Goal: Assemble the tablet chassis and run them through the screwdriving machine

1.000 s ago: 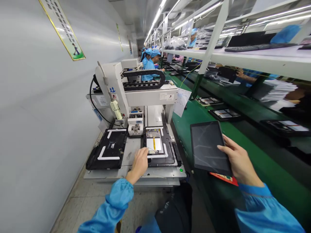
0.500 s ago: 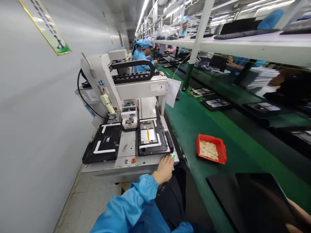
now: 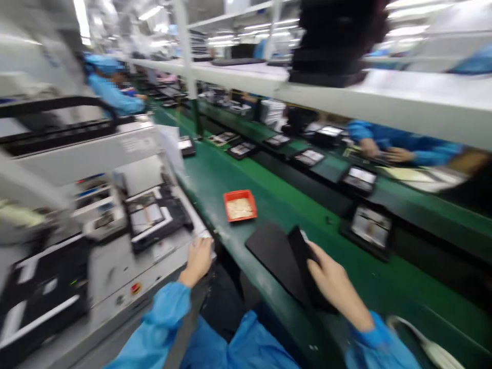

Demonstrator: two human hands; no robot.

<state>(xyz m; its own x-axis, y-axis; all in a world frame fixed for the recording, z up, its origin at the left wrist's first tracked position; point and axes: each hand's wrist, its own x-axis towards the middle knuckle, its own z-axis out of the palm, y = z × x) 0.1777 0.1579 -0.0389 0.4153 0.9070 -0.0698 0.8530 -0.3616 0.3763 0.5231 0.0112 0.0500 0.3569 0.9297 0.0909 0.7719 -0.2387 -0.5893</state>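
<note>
My left hand (image 3: pixel 199 259) lies on the front right corner of the white machine (image 3: pixel 154 266), fingers stretched over its edge by the button. My right hand (image 3: pixel 334 277) grips a thin black tablet (image 3: pixel 302 256), thumb on the near face, tilted up on its edge. Beneath and beside it, a flat dark panel (image 3: pixel 271 248) rests on the green bench; blur hides whether the two are joined. On the machine, an opened tablet (image 3: pixel 148 215) with its inside showing sits in the right black fixture (image 3: pixel 179 215). The left black fixture (image 3: pixel 57 266) holds white corner strips.
A red tray (image 3: pixel 230 218) of small pale pieces stands on the bench (image 3: pixel 207 179). Several opened tablets (image 3: pixel 371 225) line the dark conveyor strip. A white shelf (image 3: pixel 246 84) runs overhead. Co-workers' hands (image 3: pixel 384 154) work across the line. A cable (image 3: pixel 418 338) lies lower right.
The view has swung right. My right hand has come further into view and the black tablet is now tilted up. My left hand stays at the machine's corner, now over the lit green button.
</note>
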